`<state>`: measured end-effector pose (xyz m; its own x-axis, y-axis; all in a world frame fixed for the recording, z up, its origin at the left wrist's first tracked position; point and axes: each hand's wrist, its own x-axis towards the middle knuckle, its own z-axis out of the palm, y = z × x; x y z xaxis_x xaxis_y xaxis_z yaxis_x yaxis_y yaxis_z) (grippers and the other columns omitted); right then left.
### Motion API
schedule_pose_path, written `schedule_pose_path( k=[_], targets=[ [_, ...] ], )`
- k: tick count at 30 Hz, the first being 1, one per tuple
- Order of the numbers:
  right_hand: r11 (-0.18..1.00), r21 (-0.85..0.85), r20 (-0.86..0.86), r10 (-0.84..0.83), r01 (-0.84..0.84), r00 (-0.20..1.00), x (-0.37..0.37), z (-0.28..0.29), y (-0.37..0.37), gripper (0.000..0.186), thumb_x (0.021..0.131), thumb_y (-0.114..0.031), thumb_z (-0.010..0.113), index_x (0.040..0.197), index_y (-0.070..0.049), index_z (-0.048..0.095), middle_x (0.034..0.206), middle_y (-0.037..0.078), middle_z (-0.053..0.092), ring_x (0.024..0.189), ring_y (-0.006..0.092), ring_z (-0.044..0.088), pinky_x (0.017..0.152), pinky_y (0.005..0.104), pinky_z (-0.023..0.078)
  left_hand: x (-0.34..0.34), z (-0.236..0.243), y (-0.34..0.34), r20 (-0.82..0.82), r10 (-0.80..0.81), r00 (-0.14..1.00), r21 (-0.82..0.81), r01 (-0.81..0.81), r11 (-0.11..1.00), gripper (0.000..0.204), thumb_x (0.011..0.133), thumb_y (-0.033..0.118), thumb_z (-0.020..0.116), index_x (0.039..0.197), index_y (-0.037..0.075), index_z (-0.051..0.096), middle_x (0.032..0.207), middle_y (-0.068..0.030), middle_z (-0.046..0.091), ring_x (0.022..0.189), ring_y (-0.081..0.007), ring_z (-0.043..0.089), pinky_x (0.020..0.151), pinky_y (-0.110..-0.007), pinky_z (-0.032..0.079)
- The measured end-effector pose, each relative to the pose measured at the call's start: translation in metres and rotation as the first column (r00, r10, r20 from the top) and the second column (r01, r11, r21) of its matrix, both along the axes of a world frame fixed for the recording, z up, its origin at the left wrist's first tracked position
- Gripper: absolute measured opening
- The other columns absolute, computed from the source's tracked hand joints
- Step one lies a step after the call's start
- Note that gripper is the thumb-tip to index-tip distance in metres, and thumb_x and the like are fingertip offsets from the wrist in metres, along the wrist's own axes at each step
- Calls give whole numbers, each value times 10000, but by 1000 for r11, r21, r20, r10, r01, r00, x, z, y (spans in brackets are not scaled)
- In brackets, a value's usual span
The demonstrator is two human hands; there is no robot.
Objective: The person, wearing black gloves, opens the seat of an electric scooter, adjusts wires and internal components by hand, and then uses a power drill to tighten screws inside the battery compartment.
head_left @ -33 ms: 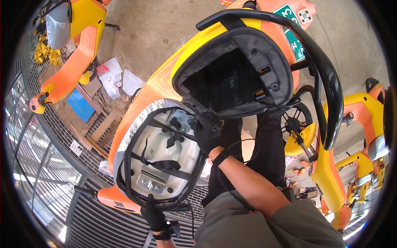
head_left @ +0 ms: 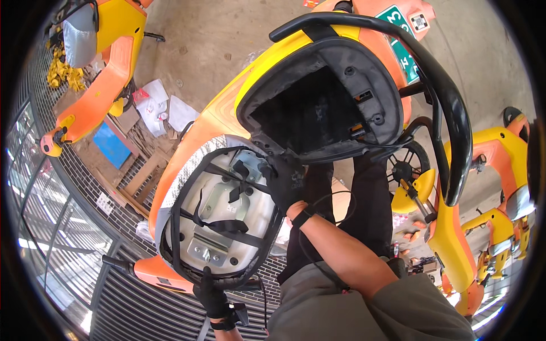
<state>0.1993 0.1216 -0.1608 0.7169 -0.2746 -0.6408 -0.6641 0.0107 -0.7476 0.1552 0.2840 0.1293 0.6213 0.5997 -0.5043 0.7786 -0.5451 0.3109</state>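
Observation:
An upturned scooter seat point(head_left: 190, 241) shows its pale underside, crossed by black straps, with a metal latch plate point(head_left: 207, 250) and a hinge bracket point(head_left: 245, 162). My left hand point(head_left: 211, 298), in a black glove, grips the seat's near rim, its index finger laid over the edge by the latch. My right hand point(head_left: 286, 179), also gloved, is closed at the hinge end, fingertips against the bracket; what it pinches is hidden. Beyond lies the open storage compartment point(head_left: 335, 142) of the yellow and orange scooter point(head_left: 199, 133), dark inside.
A black grab rail point(head_left: 455, 119) curves around the compartment's right side. Other scooters stand at left point(head_left: 122, 62) and right point(head_left: 455, 238). Cardboard, paper and a blue sheet point(head_left: 111, 145) lie on the floor at left. A thin black cable point(head_left: 310, 250) hangs by my right forearm.

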Motion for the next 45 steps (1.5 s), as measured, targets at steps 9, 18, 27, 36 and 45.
schedule_pose_path(
  k=[9, 18, 27, 36, 45],
  targets=[
    [991, 21, 10, -135, 134, 991, -4, -8, 5, 289, 777, -278, 705, 854, -32, 576, 832, 165, 613, 794, 364, 584, 695, 444, 444, 17, -8, -18, 35, 176, 984, -58, -173, 983, 376, 908, 234, 596, 1110, -83, 580, 1056, -128, 638, 936, -183, 615, 828, -327, 494],
    [958, 167, -261, -185, 232, 948, -8, -7, 3, 523, 728, -377, 765, 946, -12, 461, 826, 206, 592, 803, 386, 582, 707, 448, 450, 18, -10, -16, 63, 128, 990, -56, -124, 991, 375, 907, 218, 593, 1130, -82, 571, 1075, -126, 630, 939, -185, 611, 826, -320, 492],
    [961, 106, -264, -221, 256, 939, -5, -7, 3, 542, 723, -353, 773, 997, -23, 441, 900, 186, 558, 860, 382, 576, 736, 445, 454, 10, -9, 1, 16, 100, 995, -92, -98, 991, 364, 910, 202, 602, 1131, -85, 562, 1073, -121, 626, 937, -178, 611, 810, -325, 508],
    [954, 85, -206, -264, 286, 942, -10, -10, 11, 539, 722, -325, 774, 1032, -26, 448, 914, 186, 571, 865, 388, 577, 739, 442, 458, 6, -9, 5, 46, 133, 990, -121, -127, 985, 354, 908, 190, 605, 1134, -78, 561, 1078, -119, 624, 951, -181, 618, 795, -317, 525],
    [978, 56, -188, -189, 203, 964, -2, -3, -3, 528, 736, -300, 760, 1065, -19, 457, 926, 196, 574, 874, 391, 578, 742, 446, 459, -8, -6, 23, -104, -448, 888, 94, 458, 884, 238, 931, 108, 553, 1135, -4, 602, 972, -162, 650, 853, -227, 630, 775, -345, 507]
  ],
)
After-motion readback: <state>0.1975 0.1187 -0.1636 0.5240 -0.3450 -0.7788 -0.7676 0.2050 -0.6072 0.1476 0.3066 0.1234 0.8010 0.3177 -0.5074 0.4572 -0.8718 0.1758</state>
